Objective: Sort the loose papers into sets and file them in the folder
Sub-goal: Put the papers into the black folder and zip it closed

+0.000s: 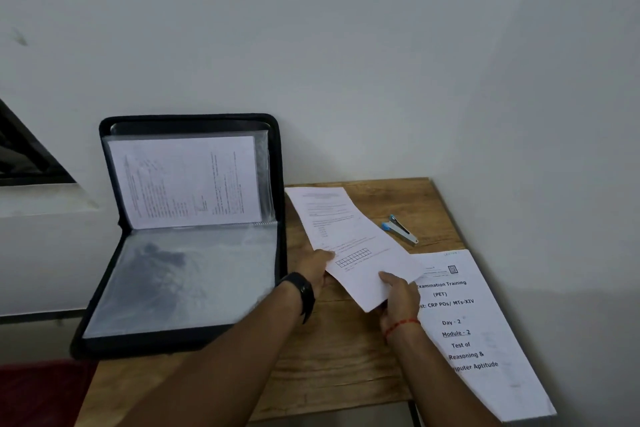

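Loose papers [353,239], a thin white printed set, are held just above the desk [346,357], right of the folder [194,288] and close to its right edge.

- Left hand [317,269]: closed on the set's left edge, thumb on top. A black watch [303,291] is worn at the wrist.
- Right hand [398,298]: closed on the near edge, thumb on top and fingers underneath. A red thread [401,325] is seen at the wrist.
- Folder: black, zipped type, opened. The upper half is leaned on the wall [346,45] and carries a printed sheet [187,180] in a clear sleeve. The lower half is laid flat with a clear sleeve uppermost.
- The folder's near right corner is crossed by the left forearm.
- Stapler [400,229]: blue and silver, laid on the desk just beyond the held set's right edge, apart from it.
- Printed booklet [485,340]: laid along the desk's right side. "Examination Training (PET)" can be read, and its upper left corner is covered by the held set.
- Dark frame [27,156] is noted at far left; a red surface [41,392] is noted at lower left.
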